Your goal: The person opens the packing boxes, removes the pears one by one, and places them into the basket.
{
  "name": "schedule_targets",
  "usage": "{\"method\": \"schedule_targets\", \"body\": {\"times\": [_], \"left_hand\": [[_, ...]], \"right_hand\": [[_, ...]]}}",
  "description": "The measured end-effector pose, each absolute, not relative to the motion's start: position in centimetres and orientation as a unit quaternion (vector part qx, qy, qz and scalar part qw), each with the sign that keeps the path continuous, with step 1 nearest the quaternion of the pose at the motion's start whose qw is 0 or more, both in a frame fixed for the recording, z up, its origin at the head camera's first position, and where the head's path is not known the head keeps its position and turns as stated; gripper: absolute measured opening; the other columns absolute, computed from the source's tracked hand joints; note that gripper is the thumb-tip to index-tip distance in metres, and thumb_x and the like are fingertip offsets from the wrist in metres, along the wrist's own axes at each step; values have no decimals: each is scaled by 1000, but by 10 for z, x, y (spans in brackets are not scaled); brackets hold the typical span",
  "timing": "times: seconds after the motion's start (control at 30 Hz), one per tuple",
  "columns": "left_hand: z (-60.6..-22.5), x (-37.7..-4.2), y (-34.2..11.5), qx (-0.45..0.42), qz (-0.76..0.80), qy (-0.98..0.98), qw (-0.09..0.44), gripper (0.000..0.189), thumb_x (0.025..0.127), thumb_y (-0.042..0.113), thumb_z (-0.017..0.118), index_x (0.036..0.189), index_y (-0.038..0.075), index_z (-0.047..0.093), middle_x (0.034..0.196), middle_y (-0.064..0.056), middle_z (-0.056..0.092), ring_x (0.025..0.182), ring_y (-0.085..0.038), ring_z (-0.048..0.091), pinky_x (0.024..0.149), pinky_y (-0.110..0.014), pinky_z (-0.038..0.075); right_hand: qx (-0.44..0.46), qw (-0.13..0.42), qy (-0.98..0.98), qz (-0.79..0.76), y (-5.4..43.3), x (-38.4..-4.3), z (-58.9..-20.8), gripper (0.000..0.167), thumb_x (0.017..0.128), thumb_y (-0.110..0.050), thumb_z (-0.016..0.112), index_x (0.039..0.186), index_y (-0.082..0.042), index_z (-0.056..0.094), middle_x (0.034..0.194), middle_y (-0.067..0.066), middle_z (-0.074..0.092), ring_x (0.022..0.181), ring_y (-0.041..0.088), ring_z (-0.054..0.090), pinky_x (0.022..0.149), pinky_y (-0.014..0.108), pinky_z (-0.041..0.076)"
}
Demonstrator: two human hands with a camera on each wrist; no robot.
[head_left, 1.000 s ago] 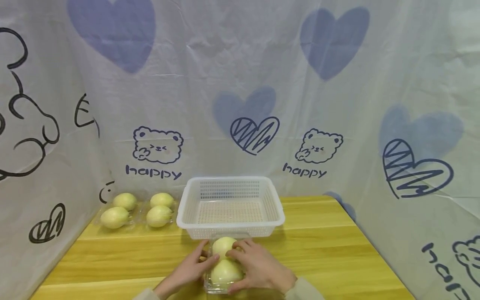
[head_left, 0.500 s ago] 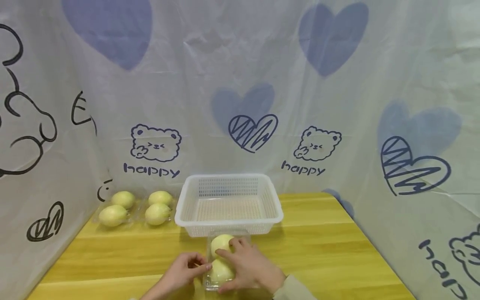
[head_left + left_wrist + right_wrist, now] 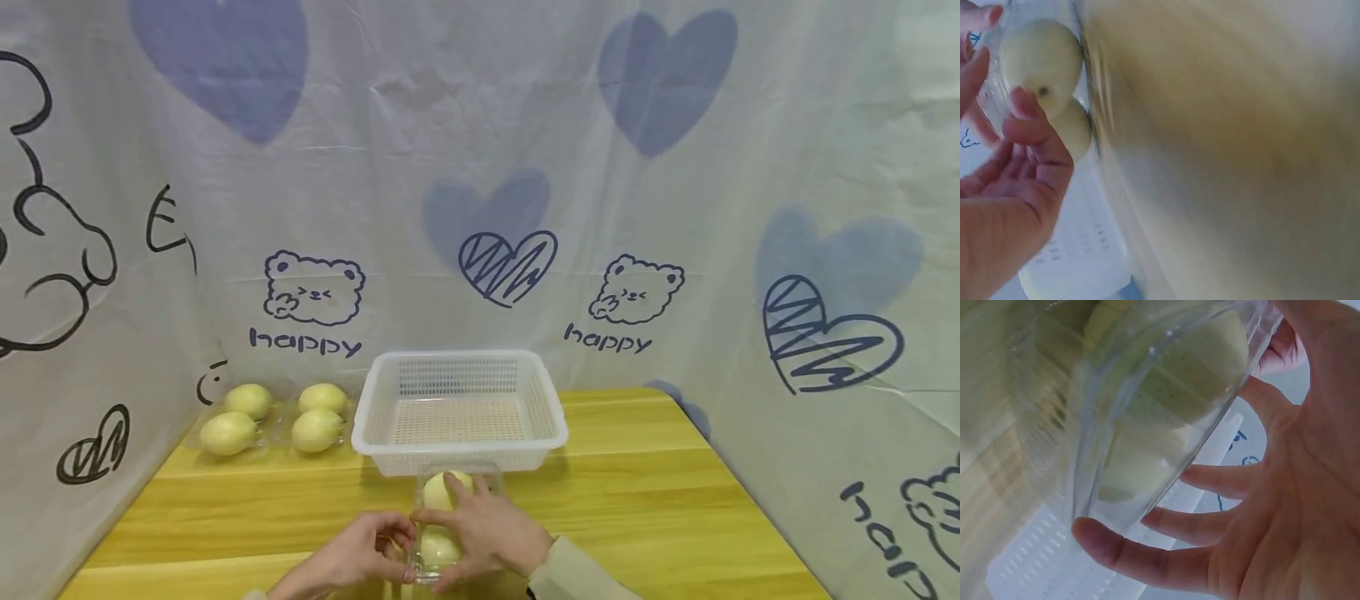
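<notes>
A clear plastic box (image 3: 430,571) with two pale yellow, rounded fruits (image 3: 1041,59) in it lies on the table at the bottom centre of the head view. My right hand (image 3: 487,529) rests across its top, fingers spread; in the right wrist view, fingertips touch the lid's edge. On the box's left side, my left hand (image 3: 367,550) has curled fingers, with thumb and forefinger pinching the near-left edge. The right hand covers part of the fruits and box in the head view. The exact pinch is partly hidden in the left wrist view.
Right behind the box stands a white perforated plastic basket (image 3: 461,458) with nothing inside. Two more clear packs, each with two yellow fruits (image 3: 228,433) (image 3: 317,431), sit at the back left of the wooden table (image 3: 645,500). Printed white sheets (image 3: 420,125) surround the table.
My left hand has slid from the box's upper left side toward its near-left corner and curled its fingers. My right hand has shifted left over the top, fingers spread wider.
</notes>
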State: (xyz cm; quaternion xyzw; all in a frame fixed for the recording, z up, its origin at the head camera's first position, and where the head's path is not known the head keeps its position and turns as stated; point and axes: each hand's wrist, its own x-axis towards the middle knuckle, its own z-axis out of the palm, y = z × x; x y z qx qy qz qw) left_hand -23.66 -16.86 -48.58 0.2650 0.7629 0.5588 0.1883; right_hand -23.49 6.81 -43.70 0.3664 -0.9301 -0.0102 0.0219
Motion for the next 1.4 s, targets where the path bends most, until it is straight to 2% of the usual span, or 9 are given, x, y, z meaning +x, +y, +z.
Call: {"method": "schedule_targets", "body": {"times": [0.1,0.2,0.33,0.43,0.77,0.97,1.2,1.3,1.4], "left_hand": [[-489,-240,-169,292,551,760,182,36,80,12,79,108,-5,62,92,-5,63,73,-7,58,65,-20,50],[-491,-243,-170,317,541,758,180,34,79,12,80,105,-2,64,88,-2,65,70,-4,58,62,-19,50],[-491,-245,-170,333,523,765,175,33,77,13,82,104,3,66,86,-1,66,68,-1,56,59,-18,48],[-490,-247,-169,337,518,766,177,30,77,15,82,101,5,68,84,-1,66,66,1,54,57,-15,45],[-489,-252,-167,312,559,725,254,27,77,9,80,92,-8,65,69,5,56,59,1,48,52,-15,40],[-488,-252,-167,304,574,698,303,31,82,7,76,99,-14,60,72,6,54,56,-1,43,52,-17,38],[-490,-252,-167,303,586,675,330,39,85,6,73,105,-20,51,76,7,57,60,-1,45,54,-16,38],[-491,-251,-166,304,592,668,334,30,88,6,69,104,-15,54,78,6,60,61,-1,46,53,-16,37],[-493,-249,-165,304,592,666,338,15,91,6,63,100,-5,57,80,6,59,61,-1,46,52,-16,37]], "right_hand": [[358,7,-934,-16,65,-235,-438,87,65,-79,69,143,-54,38,153,13,38,131,46,44,92,59,49],[358,21,-933,-38,63,-236,-441,88,65,-81,67,143,-54,38,148,10,43,125,42,49,88,56,52],[371,58,-925,-61,63,-238,-444,86,65,-82,65,142,-53,40,136,6,50,115,34,54,75,44,57],[374,66,-923,-59,64,-239,-444,85,65,-82,65,141,-53,41,131,4,50,113,31,53,70,39,56],[366,69,-927,-48,65,-239,-448,84,66,-82,65,141,-52,42,132,5,50,117,33,52,73,42,57],[368,69,-926,-36,66,-239,-447,83,66,-81,66,140,-52,43,130,4,50,114,31,53,72,41,57],[370,83,-924,-44,66,-239,-447,82,67,-82,65,140,-51,44,132,5,50,114,31,54,70,39,56],[368,84,-925,-41,66,-239,-448,83,67,-82,64,140,-51,43,131,5,51,112,30,54,71,40,56],[365,76,-928,-31,67,-240,-448,83,67,-82,64,141,-51,42,131,5,51,113,30,54,74,43,56]]}}
